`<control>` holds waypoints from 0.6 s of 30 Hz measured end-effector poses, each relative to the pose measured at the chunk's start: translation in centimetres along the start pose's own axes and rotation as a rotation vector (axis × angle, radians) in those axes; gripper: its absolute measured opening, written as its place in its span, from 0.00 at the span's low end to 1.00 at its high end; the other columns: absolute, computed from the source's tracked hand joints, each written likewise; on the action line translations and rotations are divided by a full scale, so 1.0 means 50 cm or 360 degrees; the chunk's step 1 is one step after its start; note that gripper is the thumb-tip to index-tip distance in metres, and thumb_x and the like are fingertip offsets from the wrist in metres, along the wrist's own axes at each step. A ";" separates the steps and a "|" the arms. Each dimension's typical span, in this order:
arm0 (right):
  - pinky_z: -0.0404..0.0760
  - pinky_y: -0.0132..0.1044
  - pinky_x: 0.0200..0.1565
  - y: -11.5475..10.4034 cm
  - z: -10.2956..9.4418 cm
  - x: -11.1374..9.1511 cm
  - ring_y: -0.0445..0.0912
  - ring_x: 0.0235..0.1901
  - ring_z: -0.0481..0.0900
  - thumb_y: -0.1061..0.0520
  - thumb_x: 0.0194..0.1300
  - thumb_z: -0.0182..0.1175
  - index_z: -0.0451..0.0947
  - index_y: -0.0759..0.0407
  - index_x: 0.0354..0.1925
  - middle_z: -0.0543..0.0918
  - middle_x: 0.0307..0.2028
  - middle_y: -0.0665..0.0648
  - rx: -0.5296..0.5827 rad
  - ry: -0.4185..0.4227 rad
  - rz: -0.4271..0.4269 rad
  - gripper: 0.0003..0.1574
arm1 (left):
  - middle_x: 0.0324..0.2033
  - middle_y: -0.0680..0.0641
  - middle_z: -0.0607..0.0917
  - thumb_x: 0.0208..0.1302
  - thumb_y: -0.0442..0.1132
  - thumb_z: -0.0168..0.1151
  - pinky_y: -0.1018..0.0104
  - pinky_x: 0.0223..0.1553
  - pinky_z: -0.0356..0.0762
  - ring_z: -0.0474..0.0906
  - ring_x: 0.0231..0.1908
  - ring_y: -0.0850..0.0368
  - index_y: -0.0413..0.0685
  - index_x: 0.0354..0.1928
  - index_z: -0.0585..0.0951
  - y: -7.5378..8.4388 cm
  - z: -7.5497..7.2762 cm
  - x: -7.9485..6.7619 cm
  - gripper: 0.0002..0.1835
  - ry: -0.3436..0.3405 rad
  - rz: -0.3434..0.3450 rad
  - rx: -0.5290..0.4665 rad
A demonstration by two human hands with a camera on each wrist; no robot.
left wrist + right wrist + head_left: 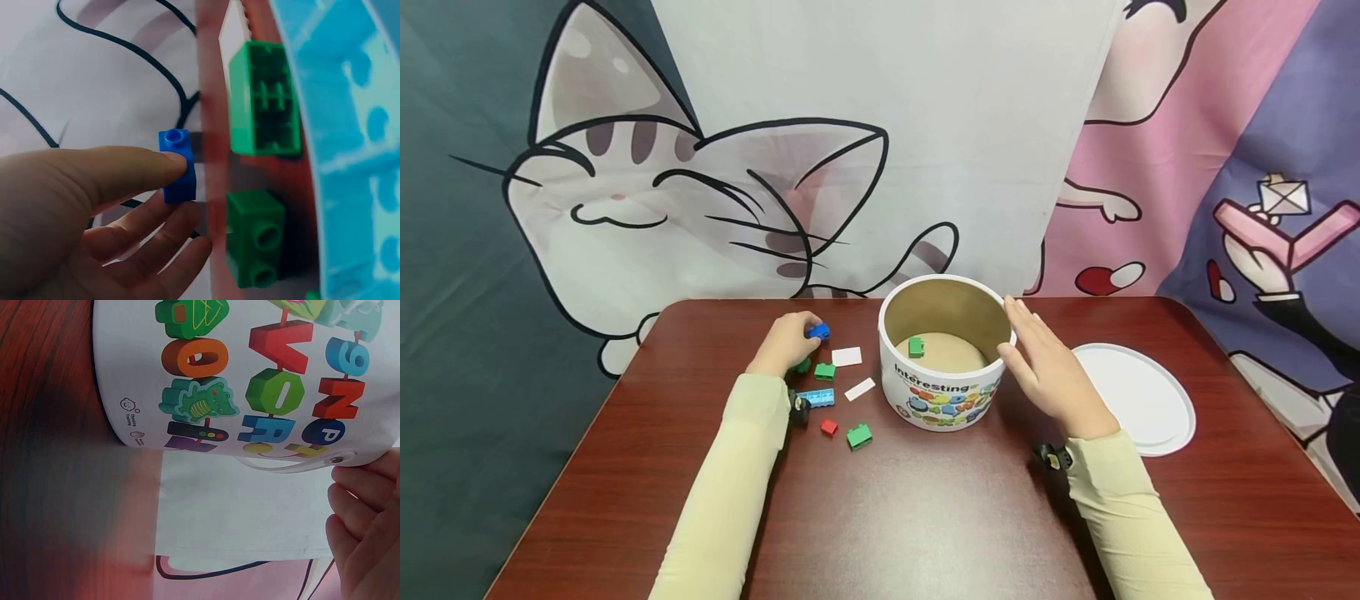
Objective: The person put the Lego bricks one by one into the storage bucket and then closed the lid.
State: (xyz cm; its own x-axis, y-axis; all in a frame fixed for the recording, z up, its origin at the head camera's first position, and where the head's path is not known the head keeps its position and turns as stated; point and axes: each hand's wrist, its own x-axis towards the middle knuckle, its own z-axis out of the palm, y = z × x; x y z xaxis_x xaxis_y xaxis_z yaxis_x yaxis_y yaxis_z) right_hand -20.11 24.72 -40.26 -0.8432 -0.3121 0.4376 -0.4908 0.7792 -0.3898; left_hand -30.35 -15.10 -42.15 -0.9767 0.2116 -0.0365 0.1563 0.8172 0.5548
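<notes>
My left hand (785, 343) pinches a small blue building brick (178, 165) between thumb and fingers, at the table's far left side. Just beside it in the left wrist view are two green bricks, one (265, 100) showing its hollow underside, the other (256, 239) its studs. My right hand (1051, 372) touches the right side of a white bucket (942, 402) near its rim, fingers extended. The bucket stands upright without its lid, and a green brick (916, 347) lies inside it. Colourful letters and shapes are printed on its wall, seen close in the right wrist view.
On the brown table (925, 517), left of the bucket, lie a light-blue brick (820, 397), a red brick (828, 427), a green brick (859, 437) and two white pieces, one of them (847, 357) nearer the back. A round white lid (1150, 400) lies at the right.
</notes>
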 end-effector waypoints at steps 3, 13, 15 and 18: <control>0.47 0.41 0.77 0.000 0.000 -0.001 0.56 0.76 0.55 0.51 0.75 0.56 0.55 0.63 0.78 0.59 0.76 0.63 -0.0002 0.0002 0.0000 0.41 | 0.56 0.34 0.81 0.71 0.33 0.60 0.47 0.59 0.76 0.78 0.56 0.40 0.35 0.62 0.77 0.010 -0.002 -0.008 0.20 0.0030 0.0042 -0.0075; 0.49 0.44 0.76 0.000 0.000 0.000 0.57 0.76 0.55 0.48 0.77 0.53 0.55 0.64 0.77 0.59 0.76 0.64 -0.0007 0.0012 -0.0017 0.40 | 0.50 0.39 0.83 0.69 0.37 0.65 0.49 0.52 0.78 0.78 0.48 0.44 0.40 0.60 0.80 0.057 -0.016 -0.034 0.19 0.0150 0.0199 -0.0195; 0.48 0.43 0.77 0.001 0.000 0.000 0.57 0.76 0.55 0.48 0.77 0.53 0.55 0.64 0.77 0.59 0.76 0.64 -0.0005 0.0010 -0.0018 0.40 | 0.49 0.39 0.83 0.68 0.37 0.66 0.50 0.51 0.79 0.79 0.47 0.45 0.41 0.59 0.81 0.067 -0.020 -0.039 0.19 0.0185 0.0249 -0.0208; 0.47 0.41 0.77 0.000 -0.001 0.001 0.57 0.76 0.55 0.48 0.77 0.53 0.55 0.64 0.77 0.59 0.76 0.64 -0.0005 0.0010 -0.0020 0.40 | 0.49 0.40 0.84 0.67 0.37 0.67 0.52 0.51 0.79 0.80 0.46 0.46 0.41 0.58 0.82 0.083 -0.026 -0.046 0.19 0.0242 0.0328 -0.0245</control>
State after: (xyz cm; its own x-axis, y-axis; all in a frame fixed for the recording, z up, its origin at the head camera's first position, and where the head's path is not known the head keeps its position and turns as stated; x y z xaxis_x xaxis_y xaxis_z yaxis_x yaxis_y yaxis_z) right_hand -20.13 24.74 -40.21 -0.8356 -0.3187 0.4475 -0.5006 0.7771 -0.3814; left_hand -27.65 -12.89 -38.69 -0.9393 0.2725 0.2086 0.3410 0.6720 0.6574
